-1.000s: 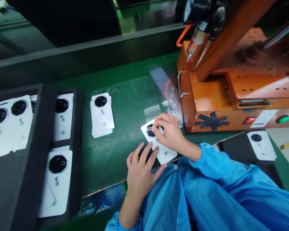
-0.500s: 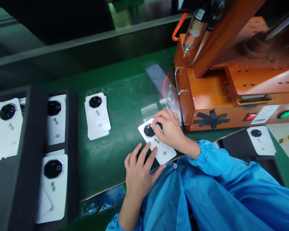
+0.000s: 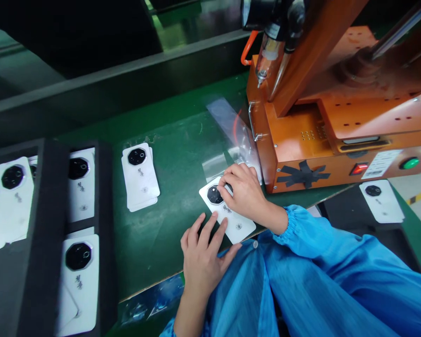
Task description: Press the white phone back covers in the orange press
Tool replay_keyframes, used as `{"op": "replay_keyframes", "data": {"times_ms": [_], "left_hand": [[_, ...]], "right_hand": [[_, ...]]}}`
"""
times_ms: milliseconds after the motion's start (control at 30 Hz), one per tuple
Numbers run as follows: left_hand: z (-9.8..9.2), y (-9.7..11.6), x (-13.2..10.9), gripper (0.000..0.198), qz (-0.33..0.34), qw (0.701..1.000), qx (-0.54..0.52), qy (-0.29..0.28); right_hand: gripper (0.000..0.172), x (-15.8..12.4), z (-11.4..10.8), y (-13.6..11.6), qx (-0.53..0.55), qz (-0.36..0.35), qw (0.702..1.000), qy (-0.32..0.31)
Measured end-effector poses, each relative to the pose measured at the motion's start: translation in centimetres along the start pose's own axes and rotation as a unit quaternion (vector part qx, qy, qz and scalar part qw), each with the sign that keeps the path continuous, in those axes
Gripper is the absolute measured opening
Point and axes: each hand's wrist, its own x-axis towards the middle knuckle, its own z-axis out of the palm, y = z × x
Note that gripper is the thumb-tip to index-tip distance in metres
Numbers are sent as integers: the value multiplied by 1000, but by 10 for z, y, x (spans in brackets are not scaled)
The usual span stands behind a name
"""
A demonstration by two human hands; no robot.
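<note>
A white phone back cover [image 3: 243, 228] with a dark octagonal camera area lies slanted at the front edge of the green table. My right hand [image 3: 247, 193] is over its upper right side, thumb and fingertips pinched together at the camera area. Whatever is between those fingertips is too small or hidden to name. My left hand [image 3: 201, 252] has its fingers spread, with the tips resting at the cover's lower left edge. To the left, a small stack of similar covers [image 3: 142, 180] lies on the table.
An orange machine [image 3: 280, 161] with lit red and green buttons stands at the right. Beside it lies clear plastic film [image 3: 228, 121]. A black foam tray [image 3: 107, 262] on the left holds several covers. More covers [image 3: 381, 203] lie on a black surface at far right.
The camera view has shifted slightly, so the machine appears further left and the left-hand covers lower. Both hands keep nearly the same pose on the cover.
</note>
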Motion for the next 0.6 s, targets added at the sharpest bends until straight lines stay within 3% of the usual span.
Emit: {"op": "replay_keyframes", "data": {"times_ms": [133,267,333,500,600], "left_hand": [[1,0,0,54,3,1000,0,-1],[2,-1,0,54,1,1000,-4,-1],[1,-3,-1,57,2,1000,-16,3],[-7,-11,-8,56,13,991,-128,36],[-10,-9,-5,46,-11,975,-197,102]], "right_hand": [[7,0,0,0,-11,1,1000,-3],[32,-9,-12,-6,2,-11,1000,18],[37,-21,-27,-10,24,-57,998,2],[46,-56,-78,-15,104,-217,958,-159],[42,-70,-88,-17,34,-285,949,-130]]}}
